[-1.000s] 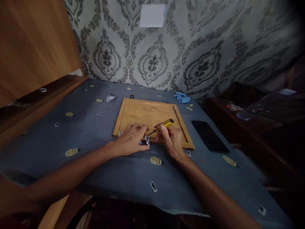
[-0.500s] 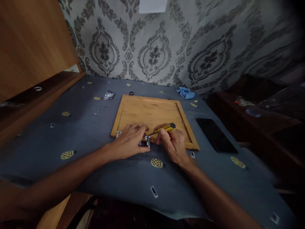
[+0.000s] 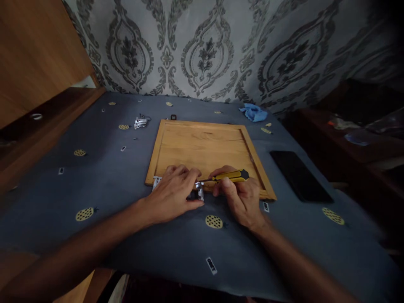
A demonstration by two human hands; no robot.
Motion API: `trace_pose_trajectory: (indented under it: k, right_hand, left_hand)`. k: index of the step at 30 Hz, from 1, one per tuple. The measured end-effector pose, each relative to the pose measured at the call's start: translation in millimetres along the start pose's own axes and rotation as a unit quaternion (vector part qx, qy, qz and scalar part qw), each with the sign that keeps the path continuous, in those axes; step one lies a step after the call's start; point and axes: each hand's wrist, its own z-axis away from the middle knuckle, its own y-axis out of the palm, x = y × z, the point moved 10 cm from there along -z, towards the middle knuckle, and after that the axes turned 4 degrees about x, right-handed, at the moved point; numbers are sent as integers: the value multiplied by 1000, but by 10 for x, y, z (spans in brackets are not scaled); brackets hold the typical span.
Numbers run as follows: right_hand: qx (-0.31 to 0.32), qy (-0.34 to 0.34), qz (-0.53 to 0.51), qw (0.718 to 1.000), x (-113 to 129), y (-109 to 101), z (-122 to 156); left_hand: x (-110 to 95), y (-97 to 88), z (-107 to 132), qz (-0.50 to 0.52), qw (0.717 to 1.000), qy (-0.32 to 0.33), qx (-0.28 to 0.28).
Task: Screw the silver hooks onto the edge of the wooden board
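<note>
**Screw work on a small hinge**

Loose metal parts lie on the left of the cloth. The left hand is bent around a shiny hinge – holding it at the near edge of the wooden panel. The right hand grips a yellow-and-black screwdriver, its tip at the hinge. It looks like the screw-turning step; the next move seems to need a still hinge and a steady tip. The left print tags are too tiny to read – a front tag maybe says "OBEY".

Patterned grey wall behind blue-covered table
</note>
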Motion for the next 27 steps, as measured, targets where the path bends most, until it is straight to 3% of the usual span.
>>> trace_pose_trajectory:
  k: [6, 13, 20, 27]
  right_hand:
    - [14, -3, -4, 1000, 31, 14, -11]
    - [17, 4, 5, 1000, 18, 10, -12]
    - [13, 14, 5, 1000, -17, 6, -15]
    - [17, 16, 8, 1000, -16, -5, -37]
  left_hand:
    - [16, -22, 6, 4, 1000, -3, 18]
    - [141, -211, 44, 33, 998, -22, 41]
    - [387, -417, 159, 32, 992, -61, 108]
    - [508, -361, 214, 17, 978, -71, 194]
